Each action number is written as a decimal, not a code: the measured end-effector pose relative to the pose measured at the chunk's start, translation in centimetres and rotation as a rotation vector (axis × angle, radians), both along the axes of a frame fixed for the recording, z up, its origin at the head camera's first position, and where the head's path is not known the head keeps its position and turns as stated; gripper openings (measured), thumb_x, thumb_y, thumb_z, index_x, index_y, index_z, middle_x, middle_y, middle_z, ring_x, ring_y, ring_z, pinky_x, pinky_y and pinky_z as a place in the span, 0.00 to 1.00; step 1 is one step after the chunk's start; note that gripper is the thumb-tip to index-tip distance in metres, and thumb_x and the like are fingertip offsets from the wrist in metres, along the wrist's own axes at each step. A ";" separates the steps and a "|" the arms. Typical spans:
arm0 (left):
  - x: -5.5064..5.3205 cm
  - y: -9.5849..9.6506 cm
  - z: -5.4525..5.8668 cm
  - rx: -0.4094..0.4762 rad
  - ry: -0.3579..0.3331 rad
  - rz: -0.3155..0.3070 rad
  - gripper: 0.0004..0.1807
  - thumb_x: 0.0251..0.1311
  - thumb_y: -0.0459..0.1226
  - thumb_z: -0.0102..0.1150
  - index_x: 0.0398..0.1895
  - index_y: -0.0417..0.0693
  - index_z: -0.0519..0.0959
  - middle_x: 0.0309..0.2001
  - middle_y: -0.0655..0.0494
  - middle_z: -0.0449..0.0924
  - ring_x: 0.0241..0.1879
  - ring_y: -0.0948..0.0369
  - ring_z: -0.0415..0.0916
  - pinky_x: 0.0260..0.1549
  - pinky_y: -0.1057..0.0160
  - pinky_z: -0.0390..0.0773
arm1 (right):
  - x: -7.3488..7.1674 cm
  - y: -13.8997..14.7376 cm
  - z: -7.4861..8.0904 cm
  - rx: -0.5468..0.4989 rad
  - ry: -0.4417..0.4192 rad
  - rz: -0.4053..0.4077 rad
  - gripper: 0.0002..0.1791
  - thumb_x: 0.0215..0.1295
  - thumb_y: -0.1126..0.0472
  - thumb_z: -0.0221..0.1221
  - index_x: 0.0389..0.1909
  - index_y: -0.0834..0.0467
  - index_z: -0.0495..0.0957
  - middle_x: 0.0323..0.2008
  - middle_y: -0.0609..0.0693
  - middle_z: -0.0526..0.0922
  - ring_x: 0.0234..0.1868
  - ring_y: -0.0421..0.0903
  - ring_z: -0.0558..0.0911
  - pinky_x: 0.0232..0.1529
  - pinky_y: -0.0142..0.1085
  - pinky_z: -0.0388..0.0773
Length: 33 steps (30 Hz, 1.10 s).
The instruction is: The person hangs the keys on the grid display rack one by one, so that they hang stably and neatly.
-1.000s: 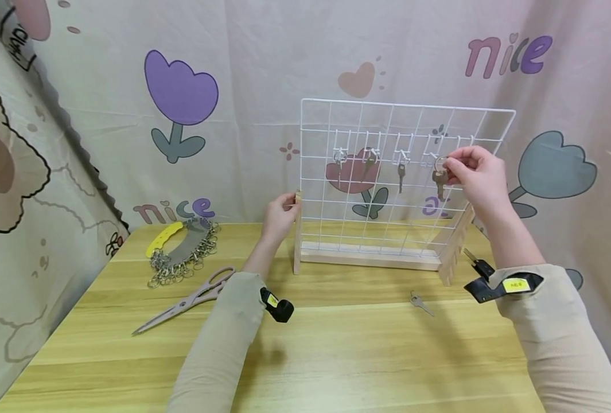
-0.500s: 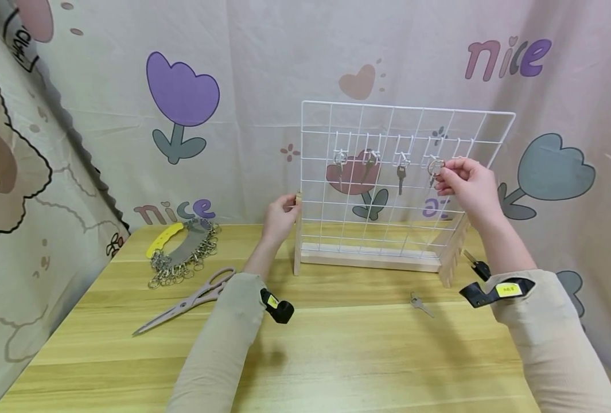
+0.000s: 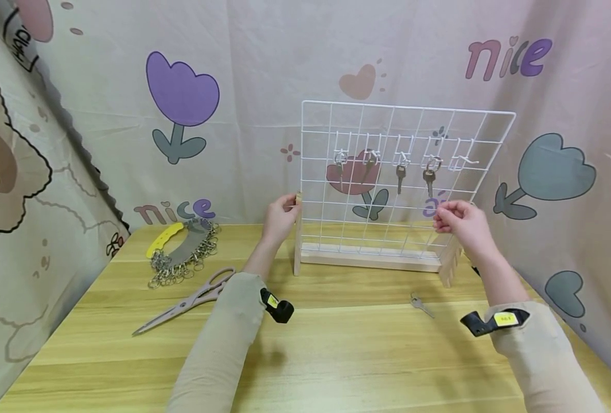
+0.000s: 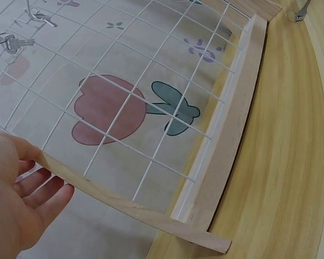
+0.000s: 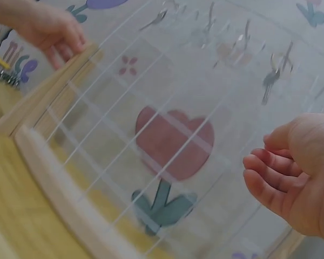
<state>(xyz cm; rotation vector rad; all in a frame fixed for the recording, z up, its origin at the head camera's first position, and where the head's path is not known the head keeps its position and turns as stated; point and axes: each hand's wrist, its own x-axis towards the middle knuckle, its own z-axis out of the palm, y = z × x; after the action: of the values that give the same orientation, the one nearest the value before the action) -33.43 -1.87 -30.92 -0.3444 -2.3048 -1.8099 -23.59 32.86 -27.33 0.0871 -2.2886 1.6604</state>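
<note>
A white wire grid rack stands upright in a wooden base (image 3: pixel 369 261) on the table. My left hand (image 3: pixel 280 217) pinches the rack's wooden left side post (image 4: pixel 124 204), thumb on one face and fingers on the other. Close to the right part of the grid, my right hand (image 3: pixel 462 225) holds nothing, its fingers loosely curled. Just above it, a ring with keys (image 3: pixel 429 176) hangs from a white hook. Farther left, a key (image 3: pixel 400 175) and two more ringed keys hang from hooks in the same row. The rightmost hook (image 3: pixel 462 163) bears no key.
One loose key (image 3: pixel 421 305) lies on the table before the rack. Scissors (image 3: pixel 191 301) and a yellow-handled ring sizer (image 3: pixel 164 238) with many metal rings lie at left. A dark key, mostly hidden, lies behind my right forearm. A printed curtain (image 3: pixel 264 69) hangs behind.
My right hand has brought the ringed keys left onto the fourth hook, let go, and dropped lower. The left hand has stayed on the post.
</note>
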 end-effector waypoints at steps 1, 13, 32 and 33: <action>0.0 0.0 0.0 -0.002 0.002 0.002 0.20 0.63 0.33 0.53 0.58 0.37 0.71 0.52 0.43 0.75 0.52 0.50 0.73 0.47 0.59 0.77 | 0.1 0.2 -0.7 0.006 -0.012 0.011 0.11 0.68 0.64 0.51 0.42 0.71 0.67 0.25 0.41 0.79 0.27 0.35 0.78 0.32 0.26 0.79; 0.1 0.0 0.1 -0.024 -0.008 0.009 0.20 0.63 0.34 0.53 0.58 0.37 0.71 0.53 0.43 0.75 0.52 0.50 0.73 0.47 0.59 0.77 | 1.5 1.4 -8.6 0.080 -0.225 0.086 0.18 0.68 0.64 0.51 0.48 0.78 0.65 0.32 0.53 0.79 0.32 0.40 0.80 0.34 0.32 0.80; 0.1 -0.1 0.1 0.001 0.003 -0.006 0.20 0.63 0.33 0.53 0.58 0.36 0.71 0.52 0.43 0.75 0.52 0.50 0.73 0.50 0.59 0.75 | 2.5 0.9 -13.8 0.224 -0.345 0.159 0.16 0.57 0.69 0.60 0.42 0.76 0.70 0.30 0.51 0.78 0.30 0.39 0.76 0.29 0.30 0.77; 0.1 -0.1 0.1 0.000 0.003 -0.006 0.20 0.63 0.33 0.53 0.58 0.36 0.71 0.52 0.43 0.75 0.52 0.50 0.73 0.50 0.59 0.75 | 2.5 0.9 -13.8 0.237 -0.338 0.169 0.15 0.57 0.70 0.59 0.41 0.76 0.71 0.29 0.51 0.78 0.30 0.39 0.76 0.29 0.29 0.77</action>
<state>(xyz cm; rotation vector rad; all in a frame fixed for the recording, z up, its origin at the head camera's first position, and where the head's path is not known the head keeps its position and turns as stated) -33.31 -1.96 -30.82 -0.3546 -2.3037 -1.8109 -21.12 33.73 -41.10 0.0573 -2.7983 1.5728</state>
